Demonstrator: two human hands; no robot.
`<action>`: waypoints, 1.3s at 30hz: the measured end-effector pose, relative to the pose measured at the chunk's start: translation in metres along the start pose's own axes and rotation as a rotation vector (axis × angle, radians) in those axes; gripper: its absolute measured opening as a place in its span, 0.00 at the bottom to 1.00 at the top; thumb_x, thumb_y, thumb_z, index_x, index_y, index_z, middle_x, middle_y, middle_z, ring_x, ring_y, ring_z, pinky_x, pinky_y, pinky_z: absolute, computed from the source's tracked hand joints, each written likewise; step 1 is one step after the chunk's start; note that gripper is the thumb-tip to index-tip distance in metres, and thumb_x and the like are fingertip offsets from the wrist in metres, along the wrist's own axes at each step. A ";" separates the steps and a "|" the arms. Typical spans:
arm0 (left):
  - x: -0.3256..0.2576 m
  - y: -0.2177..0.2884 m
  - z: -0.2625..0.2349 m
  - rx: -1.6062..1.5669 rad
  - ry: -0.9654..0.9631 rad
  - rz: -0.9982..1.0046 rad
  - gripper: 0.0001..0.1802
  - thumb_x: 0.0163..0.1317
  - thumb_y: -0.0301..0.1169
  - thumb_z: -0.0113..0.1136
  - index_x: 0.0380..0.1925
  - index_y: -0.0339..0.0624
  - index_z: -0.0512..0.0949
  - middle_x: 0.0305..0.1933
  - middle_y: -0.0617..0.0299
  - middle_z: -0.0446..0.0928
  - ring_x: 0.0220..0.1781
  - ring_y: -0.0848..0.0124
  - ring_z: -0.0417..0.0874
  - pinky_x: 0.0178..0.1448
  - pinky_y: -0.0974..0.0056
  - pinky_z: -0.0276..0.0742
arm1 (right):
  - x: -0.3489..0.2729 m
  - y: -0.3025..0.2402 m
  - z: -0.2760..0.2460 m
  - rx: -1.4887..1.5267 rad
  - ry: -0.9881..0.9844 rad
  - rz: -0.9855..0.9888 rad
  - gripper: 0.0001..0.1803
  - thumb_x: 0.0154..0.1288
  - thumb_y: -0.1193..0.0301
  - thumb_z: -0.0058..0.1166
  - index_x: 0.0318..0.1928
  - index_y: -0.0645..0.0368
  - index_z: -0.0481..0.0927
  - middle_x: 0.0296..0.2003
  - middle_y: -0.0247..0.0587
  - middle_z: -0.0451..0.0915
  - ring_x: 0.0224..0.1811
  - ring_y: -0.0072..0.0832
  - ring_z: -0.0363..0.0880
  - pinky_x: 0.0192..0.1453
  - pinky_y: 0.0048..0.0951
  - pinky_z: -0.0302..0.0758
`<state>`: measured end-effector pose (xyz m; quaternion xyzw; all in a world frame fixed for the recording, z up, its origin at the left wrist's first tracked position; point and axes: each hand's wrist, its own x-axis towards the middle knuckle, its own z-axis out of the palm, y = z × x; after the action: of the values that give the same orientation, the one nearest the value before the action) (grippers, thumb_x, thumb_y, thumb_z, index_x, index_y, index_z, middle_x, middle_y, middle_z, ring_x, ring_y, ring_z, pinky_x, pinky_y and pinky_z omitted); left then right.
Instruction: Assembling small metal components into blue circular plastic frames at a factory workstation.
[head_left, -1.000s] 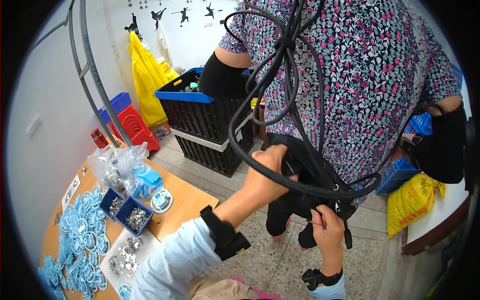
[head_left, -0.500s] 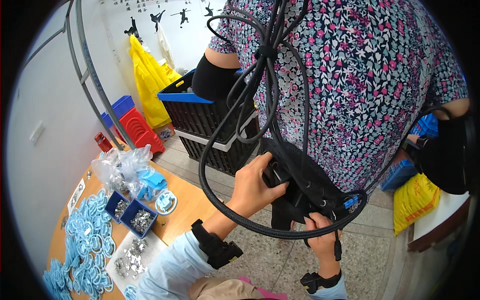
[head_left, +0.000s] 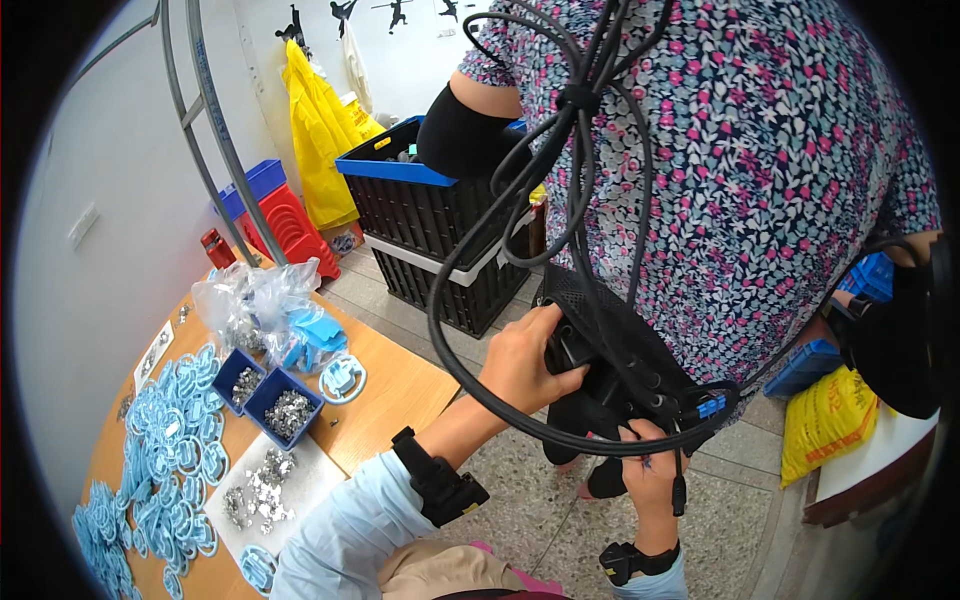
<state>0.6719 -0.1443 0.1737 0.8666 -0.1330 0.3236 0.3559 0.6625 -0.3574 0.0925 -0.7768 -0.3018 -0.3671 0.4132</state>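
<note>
Head view shows the left hand (head_left: 522, 362) and right hand (head_left: 650, 468) both clamped on a black box (head_left: 610, 370), its cables (head_left: 560, 230) seemingly plugged in but bundled, unsorted.

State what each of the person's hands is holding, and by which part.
Left hand grips the black mesh pouch at its left end; right hand pinches its lower edge, by the black cables.

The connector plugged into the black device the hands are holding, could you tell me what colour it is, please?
Blue: the connector sits on the black device, seen in the head view.
</note>
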 end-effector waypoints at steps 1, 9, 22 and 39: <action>0.001 -0.001 0.001 0.003 -0.017 0.009 0.32 0.38 0.32 0.70 0.48 0.37 0.71 0.39 0.47 0.77 0.40 0.49 0.79 0.42 0.55 0.75 | -0.002 -0.001 0.000 0.000 -0.006 -0.003 0.05 0.54 0.76 0.60 0.33 0.62 0.80 0.15 0.38 0.73 0.10 0.25 0.69 0.16 0.24 0.63; 0.003 -0.012 -0.008 -0.012 -0.086 0.027 0.32 0.40 0.43 0.72 0.41 0.34 0.72 0.34 0.47 0.75 0.42 0.48 0.76 0.47 0.53 0.69 | 0.041 -0.058 0.005 0.029 -0.039 -0.172 0.09 0.52 0.83 0.58 0.37 0.66 0.79 0.30 0.48 0.78 0.27 0.37 0.80 0.29 0.30 0.75; -0.036 -0.012 -0.026 0.218 -0.326 0.306 0.15 0.47 0.40 0.65 0.27 0.42 0.75 0.29 0.59 0.69 0.39 0.59 0.74 0.44 0.58 0.67 | 0.084 -0.075 0.022 -0.392 -0.245 0.183 0.24 0.50 0.66 0.62 0.47 0.66 0.75 0.40 0.53 0.77 0.44 0.49 0.76 0.47 0.42 0.72; -0.070 0.001 -0.001 0.143 -0.192 0.196 0.07 0.51 0.28 0.57 0.31 0.43 0.73 0.32 0.60 0.71 0.26 0.65 0.80 0.33 0.62 0.69 | 0.100 -0.094 0.042 -0.462 -0.177 0.260 0.27 0.39 0.59 0.70 0.36 0.66 0.77 0.29 0.53 0.81 0.30 0.46 0.81 0.36 0.38 0.76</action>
<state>0.6179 -0.1436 0.1287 0.8996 -0.2269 0.2808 0.2457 0.6586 -0.2595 0.1974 -0.9117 -0.1431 -0.3006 0.2408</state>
